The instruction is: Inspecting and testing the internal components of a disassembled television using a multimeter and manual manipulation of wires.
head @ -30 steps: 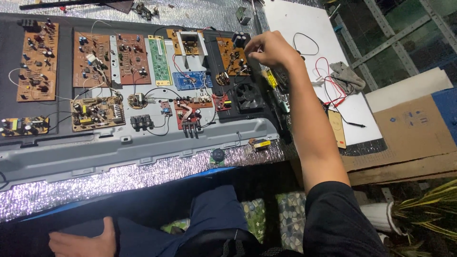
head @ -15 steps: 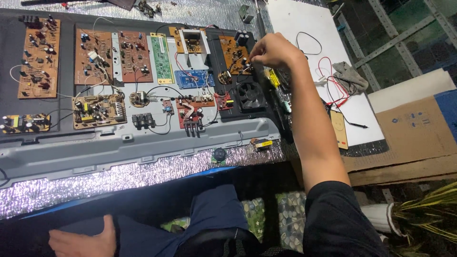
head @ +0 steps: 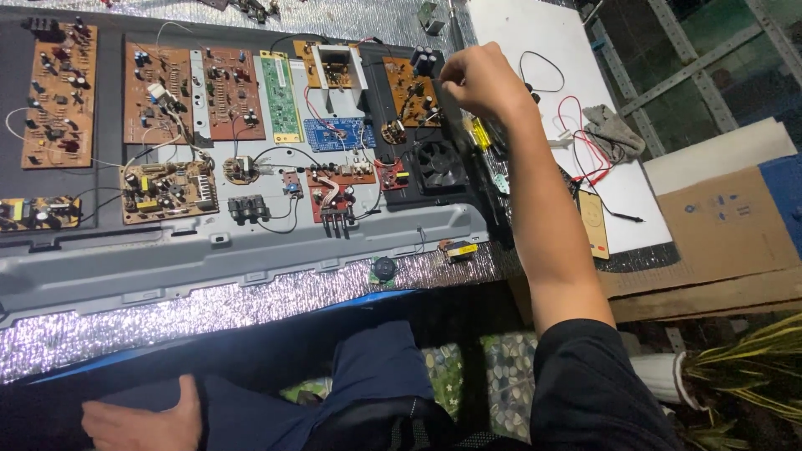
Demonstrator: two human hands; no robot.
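Your right hand (head: pixel 484 83) at far right corner of grey panel (head: pixel 251 259), fingers curled tight over brown circuit board (head: pixel 413 96); what they pinch, cannot tell. Black fan (head: pixel 440 163) just below it. Your left hand (head: pixel 142 418) open, flat on your knee, holding nothing.

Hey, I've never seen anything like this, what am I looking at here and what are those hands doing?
This is one view from a camera worn on a person's head, looking down at their own hands. No machine is involved. A dark panel lies flat, covered with circuit boards: brown ones, a green one, a blue one, plus a small black fan and loose wires. The right hand reaches out to a brown board near the fan; whether it grips anything cannot be told. The left hand rests on the person's lap, holding nothing. A white sheet and cardboard lie to the right.
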